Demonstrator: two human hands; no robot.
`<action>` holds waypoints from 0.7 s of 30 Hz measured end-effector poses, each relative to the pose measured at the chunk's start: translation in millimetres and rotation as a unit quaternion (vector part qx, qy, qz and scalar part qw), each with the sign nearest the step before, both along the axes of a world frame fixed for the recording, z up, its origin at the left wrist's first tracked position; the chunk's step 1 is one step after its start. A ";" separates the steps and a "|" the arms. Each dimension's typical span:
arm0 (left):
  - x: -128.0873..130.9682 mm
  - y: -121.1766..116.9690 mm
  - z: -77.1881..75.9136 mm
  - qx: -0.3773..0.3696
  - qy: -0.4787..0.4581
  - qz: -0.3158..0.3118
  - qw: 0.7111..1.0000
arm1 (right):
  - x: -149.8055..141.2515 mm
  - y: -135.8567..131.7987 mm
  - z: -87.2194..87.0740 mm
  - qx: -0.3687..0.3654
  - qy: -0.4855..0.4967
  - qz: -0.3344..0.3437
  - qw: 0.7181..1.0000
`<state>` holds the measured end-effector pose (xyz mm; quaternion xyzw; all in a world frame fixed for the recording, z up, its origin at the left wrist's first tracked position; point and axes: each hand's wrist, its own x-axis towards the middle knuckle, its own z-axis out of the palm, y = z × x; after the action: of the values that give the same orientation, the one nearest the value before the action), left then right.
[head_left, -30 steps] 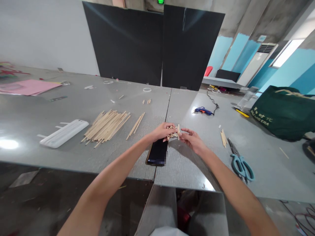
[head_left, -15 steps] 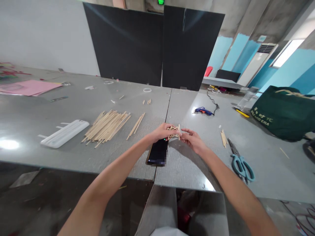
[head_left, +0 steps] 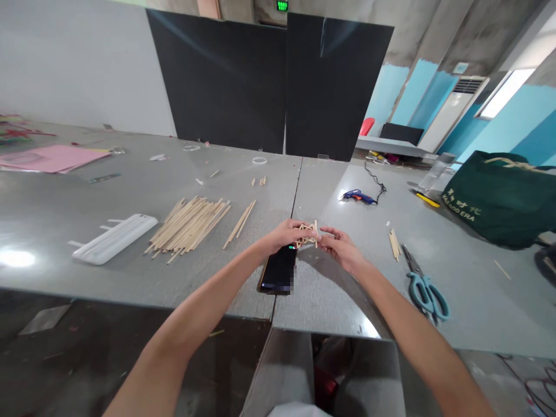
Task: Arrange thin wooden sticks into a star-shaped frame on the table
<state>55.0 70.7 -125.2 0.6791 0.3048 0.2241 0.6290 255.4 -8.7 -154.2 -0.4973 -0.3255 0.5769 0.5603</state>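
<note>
- A loose pile of thin wooden sticks (head_left: 189, 219) lies left on the grey table (head_left: 130, 197), within reach.
- Left hand (head_left: 284, 234) pinches the small wooden stick frame (head_left: 307, 233) above the black phone (head_left: 278, 270).
- Right hand (head_left: 343, 248) pinches its other side, steadying it.
- Teal-handled scissors (head_left: 424, 289) rest right.

A small lattice of pale wooden sticks (head_left: 306, 234), crossed and joined into an openwork frame, is held just above the grey bench (head_left: 330, 289) near its front edge, over the seam between two panels. The left hand (head_left: 286, 234) grips its left side and the right hand (head_left: 341, 248) pinches its right side. One short stick stands upright at the frame's right end; finer detail of the joints is too small to tell.
</note>
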 end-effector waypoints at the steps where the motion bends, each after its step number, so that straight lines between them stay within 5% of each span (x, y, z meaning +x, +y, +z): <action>1: -0.1 -0.5 0.8 0.002 -0.003 -0.001 1.000 | 0.0 -0.2 0.1 0.000 -0.001 -0.001 1.000; 16: 4.2 -8.9 3.9 -0.005 -0.005 0.057 0.998 | -2.6 -6.0 4.9 0.001 -0.008 0.004 1.000; 21: -22.3 29.4 11.0 -0.043 -0.121 0.165 0.978 | 7.7 -6.1 -1.8 0.031 -0.081 -0.029 0.996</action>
<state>32.6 100.0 -114.2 0.5597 0.3434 0.3923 0.6442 263.1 -14.8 -156.0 -0.5340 -0.3730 0.5075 0.5641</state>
